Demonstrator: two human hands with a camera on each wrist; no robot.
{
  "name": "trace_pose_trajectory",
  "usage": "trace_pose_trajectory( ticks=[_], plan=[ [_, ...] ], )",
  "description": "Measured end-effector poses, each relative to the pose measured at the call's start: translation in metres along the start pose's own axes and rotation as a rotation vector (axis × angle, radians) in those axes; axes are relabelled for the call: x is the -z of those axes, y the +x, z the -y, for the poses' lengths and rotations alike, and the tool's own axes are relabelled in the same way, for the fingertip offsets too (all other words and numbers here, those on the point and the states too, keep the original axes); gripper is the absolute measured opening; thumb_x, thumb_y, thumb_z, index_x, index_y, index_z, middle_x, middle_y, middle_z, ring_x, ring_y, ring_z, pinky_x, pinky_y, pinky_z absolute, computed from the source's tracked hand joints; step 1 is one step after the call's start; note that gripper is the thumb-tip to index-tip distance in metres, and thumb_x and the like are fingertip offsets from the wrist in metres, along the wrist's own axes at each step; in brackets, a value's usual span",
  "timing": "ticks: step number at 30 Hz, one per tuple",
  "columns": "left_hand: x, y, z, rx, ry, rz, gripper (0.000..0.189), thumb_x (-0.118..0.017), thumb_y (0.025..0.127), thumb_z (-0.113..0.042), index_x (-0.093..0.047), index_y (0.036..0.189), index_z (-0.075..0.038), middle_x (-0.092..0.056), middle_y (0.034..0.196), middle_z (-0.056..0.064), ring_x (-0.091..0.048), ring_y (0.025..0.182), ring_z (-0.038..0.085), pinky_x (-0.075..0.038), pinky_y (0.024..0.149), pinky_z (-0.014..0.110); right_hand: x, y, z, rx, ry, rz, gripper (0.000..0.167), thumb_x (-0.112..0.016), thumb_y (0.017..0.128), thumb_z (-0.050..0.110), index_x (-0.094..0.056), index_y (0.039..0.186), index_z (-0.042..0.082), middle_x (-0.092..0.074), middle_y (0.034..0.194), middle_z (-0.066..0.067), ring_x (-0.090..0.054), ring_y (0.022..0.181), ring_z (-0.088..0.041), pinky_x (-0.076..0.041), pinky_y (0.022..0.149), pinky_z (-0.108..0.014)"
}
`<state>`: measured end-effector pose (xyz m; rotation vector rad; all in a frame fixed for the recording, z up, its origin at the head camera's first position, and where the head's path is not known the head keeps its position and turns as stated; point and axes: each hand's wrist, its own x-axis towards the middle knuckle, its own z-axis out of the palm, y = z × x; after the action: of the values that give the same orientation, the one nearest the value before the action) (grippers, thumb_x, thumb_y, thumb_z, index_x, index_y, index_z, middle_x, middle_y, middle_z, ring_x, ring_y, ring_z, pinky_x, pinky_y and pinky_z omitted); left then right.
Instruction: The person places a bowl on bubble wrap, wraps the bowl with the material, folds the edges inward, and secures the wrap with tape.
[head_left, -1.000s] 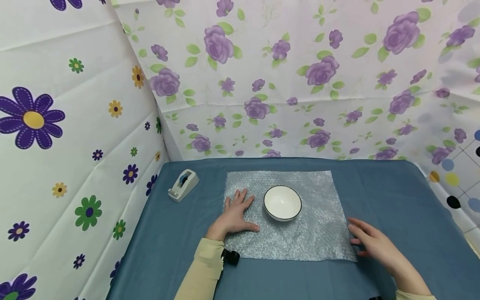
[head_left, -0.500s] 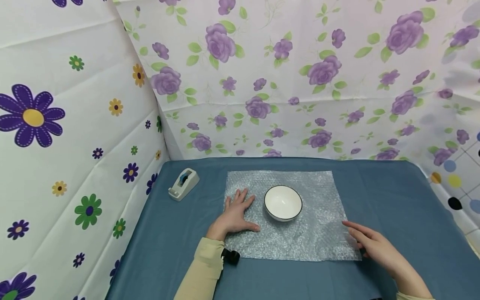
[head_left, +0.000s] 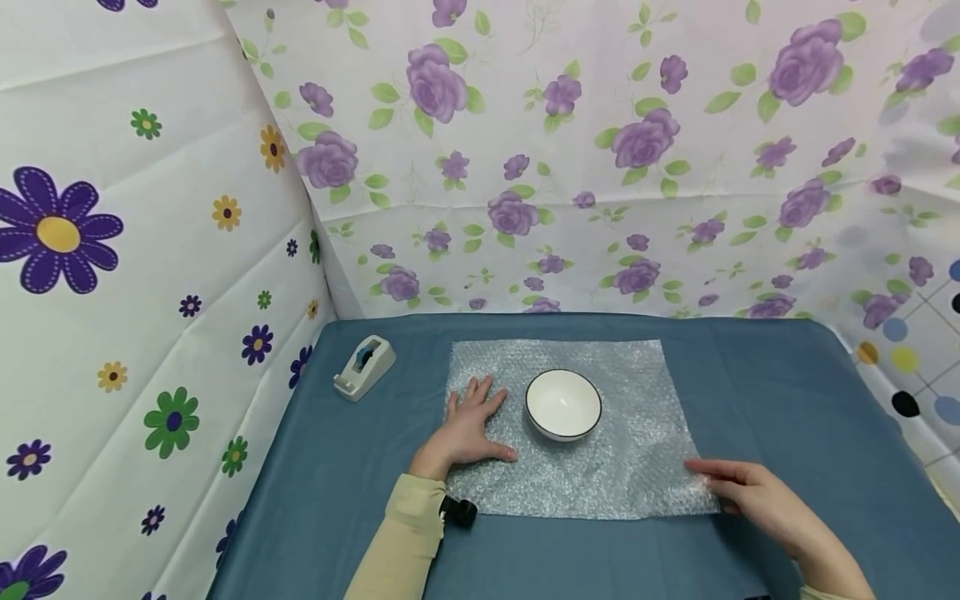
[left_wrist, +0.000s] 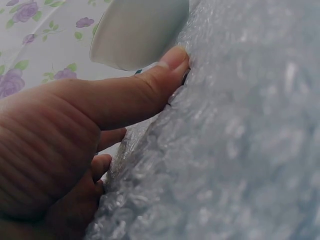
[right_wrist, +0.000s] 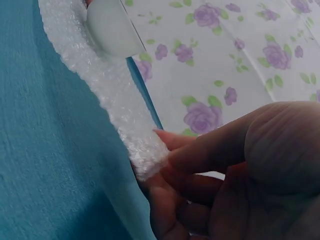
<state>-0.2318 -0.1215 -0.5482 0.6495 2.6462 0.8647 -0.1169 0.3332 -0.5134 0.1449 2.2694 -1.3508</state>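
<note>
A sheet of bubble wrap (head_left: pixel 630 475) lies flat, with a white dark-rimmed bowl (head_left: pixel 562 404) upright near its middle. My left hand (head_left: pixel 467 429) rests on the sheet's left part with fingers spread; in the left wrist view its thumb (left_wrist: pixel 135 97) presses on the bubbles. At the sheet's right edge my right hand (head_left: pixel 753 492) pinches the bubble wrap near the front corner between thumb and fingers. The right wrist view shows that edge of the bubble wrap (right_wrist: pixel 130 120) in the fingers (right_wrist: pixel 165 200), with the bowl (right_wrist: pixel 112 27) beyond.
A white tape dispenser (head_left: pixel 365 368) with a blue core stands on the table's left side. The blue-covered table (head_left: pixel 570 558) is bordered by flowered cloth walls (head_left: pixel 510 267) at the back and on the left.
My right hand has moved from beside the sheet's right edge to pinching it, with its index finger now lower over the edge. The left hand and the bowl stay put.
</note>
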Motion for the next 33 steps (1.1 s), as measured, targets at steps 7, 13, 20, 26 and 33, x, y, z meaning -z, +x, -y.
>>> trace_pose_trajectory(
  ticks=[7,13,20,26,33],
  plan=[
    [0.000,0.000,0.000,-0.004,-0.004,-0.004,0.110,-0.094,0.082,-0.048,-0.036,0.168,-0.011,-0.008,0.179,0.016,0.004,0.164,0.040,0.005,0.126,0.068,-0.001,-0.005,0.001,0.127,-0.073,-0.039,0.047,-0.066,0.104,0.001,-0.062,0.150,0.002,-0.059,0.151,-0.024,-0.063,0.128,-0.033,-0.060,0.086,-0.033],
    [0.000,0.001,0.000,-0.002,0.000,-0.003,0.111,-0.093,0.083,-0.049,-0.035,0.169,-0.011,-0.007,0.179,0.015,0.005,0.164,0.039,0.006,0.126,0.068,-0.002,-0.003,0.003,0.194,-0.094,-0.054,0.060,-0.054,0.097,-0.018,-0.063,0.151,0.007,-0.055,0.153,-0.026,-0.056,0.135,-0.042,-0.060,0.084,-0.035],
    [-0.001,0.001,0.001,0.001,0.005,0.000,0.111,-0.093,0.082,-0.049,-0.035,0.169,-0.011,-0.007,0.179,0.016,0.004,0.164,0.039,0.006,0.126,0.068,-0.009,0.003,0.008,0.211,-0.101,-0.105,0.032,-0.063,0.108,0.006,-0.070,0.140,0.008,-0.068,0.140,-0.016,-0.068,0.111,-0.004,-0.060,0.083,-0.032],
    [0.000,0.001,0.000,0.007,0.002,-0.001,0.111,-0.094,0.082,-0.049,-0.035,0.169,-0.012,-0.007,0.179,0.015,0.005,0.164,0.038,0.006,0.127,0.067,-0.014,0.007,0.018,0.247,-0.135,-0.144,0.026,-0.066,0.109,0.022,-0.075,0.131,0.012,-0.072,0.133,-0.010,-0.068,0.111,-0.008,-0.059,0.084,-0.030],
    [-0.001,0.000,-0.001,0.007,-0.009,-0.003,0.111,-0.094,0.082,-0.047,-0.035,0.169,-0.011,-0.008,0.179,0.015,0.004,0.164,0.039,0.006,0.126,0.067,-0.018,0.011,0.031,0.313,-0.173,-0.196,0.022,-0.064,0.110,0.014,-0.077,0.127,0.018,-0.073,0.131,-0.007,-0.068,0.109,-0.009,-0.058,0.082,-0.029]
  ],
)
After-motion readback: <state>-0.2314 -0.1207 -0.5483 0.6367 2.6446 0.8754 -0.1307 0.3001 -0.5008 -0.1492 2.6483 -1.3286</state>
